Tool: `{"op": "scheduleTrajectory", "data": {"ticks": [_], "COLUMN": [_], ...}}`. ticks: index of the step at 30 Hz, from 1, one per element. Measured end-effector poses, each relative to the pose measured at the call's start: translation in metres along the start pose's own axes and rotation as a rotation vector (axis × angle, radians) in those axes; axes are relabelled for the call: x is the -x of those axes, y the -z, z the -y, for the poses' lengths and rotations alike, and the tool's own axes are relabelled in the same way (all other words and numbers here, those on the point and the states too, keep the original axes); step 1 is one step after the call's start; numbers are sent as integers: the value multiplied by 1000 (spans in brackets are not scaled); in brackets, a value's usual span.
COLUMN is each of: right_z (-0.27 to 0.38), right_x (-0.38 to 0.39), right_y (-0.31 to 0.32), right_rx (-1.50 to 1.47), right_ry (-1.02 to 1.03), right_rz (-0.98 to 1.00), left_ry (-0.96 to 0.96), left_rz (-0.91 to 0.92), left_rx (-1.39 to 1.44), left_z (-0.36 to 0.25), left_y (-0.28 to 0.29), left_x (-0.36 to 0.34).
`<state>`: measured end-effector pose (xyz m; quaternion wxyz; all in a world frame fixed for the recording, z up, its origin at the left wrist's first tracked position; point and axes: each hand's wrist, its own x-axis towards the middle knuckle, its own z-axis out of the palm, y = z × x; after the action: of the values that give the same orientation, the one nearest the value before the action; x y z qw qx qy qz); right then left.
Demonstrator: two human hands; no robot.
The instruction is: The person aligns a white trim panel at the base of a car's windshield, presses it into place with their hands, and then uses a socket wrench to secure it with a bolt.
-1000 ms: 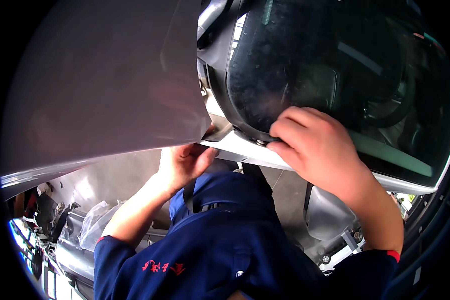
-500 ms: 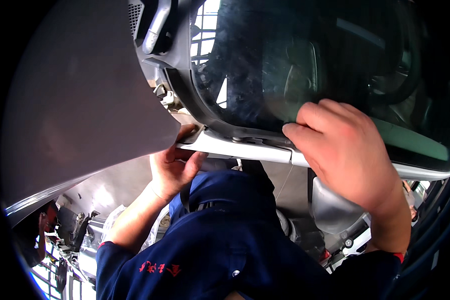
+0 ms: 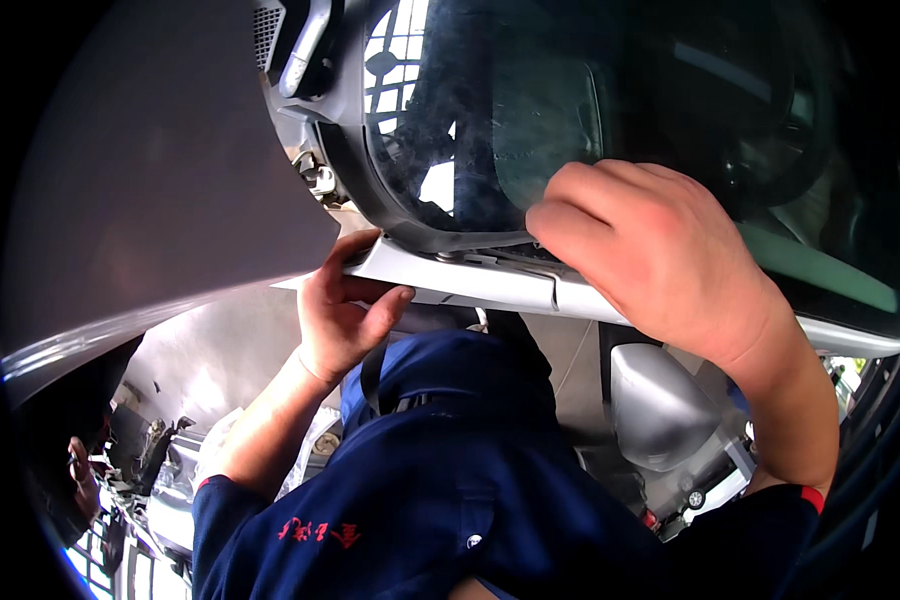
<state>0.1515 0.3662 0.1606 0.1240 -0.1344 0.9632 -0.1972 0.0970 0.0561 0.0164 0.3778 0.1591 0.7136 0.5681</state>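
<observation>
My left hand (image 3: 335, 310) wraps its fingers round the front end of a white trim piece (image 3: 420, 274), beside the corner of a large dark grey bonnet (image 3: 150, 170). My right hand (image 3: 640, 240) is closed at the lower edge of a car's windscreen (image 3: 510, 120), its fingertips pinched on a black trim strip (image 3: 480, 242), partly hidden by the fingers. Between bonnet and glass lie a plastic cowl (image 3: 335, 130) and small metal fittings (image 3: 318, 180). Dark recessed edging shows above the white trim.
Below the white edge are a silver mirror housing (image 3: 660, 405) and the floor (image 3: 200, 350). At the lower left a person's head (image 3: 75, 460) is partly in view among assorted parts (image 3: 160, 470). A steering wheel (image 3: 805, 150) shows through the glass.
My right hand has moved up and left since half a second ago, with the strip's edge. The bonnet corner appears further left than a second ago. A head has appeared at lower left.
</observation>
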Motion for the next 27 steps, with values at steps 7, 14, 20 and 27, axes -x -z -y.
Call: {"op": "scheduleTrajectory", "data": {"ticks": [7, 14, 20, 27], "right_z": [11, 17, 11, 28], "right_x": [-5, -17, -30, -29], "right_y": [2, -6, -13, -20], "right_rx": [-121, 41, 195, 39], "right_ry": [-50, -15, 77, -27], "right_rz": [43, 129, -40, -76], "left_ry": [-3, -98, 113, 165], "left_rz": [-98, -93, -171, -160], "left_rx": [-15, -94, 117, 115], "left_z": [-7, 1, -17, -26], "left_y": [-1, -9, -14, -19], "left_x": [6, 3, 5, 4]}}
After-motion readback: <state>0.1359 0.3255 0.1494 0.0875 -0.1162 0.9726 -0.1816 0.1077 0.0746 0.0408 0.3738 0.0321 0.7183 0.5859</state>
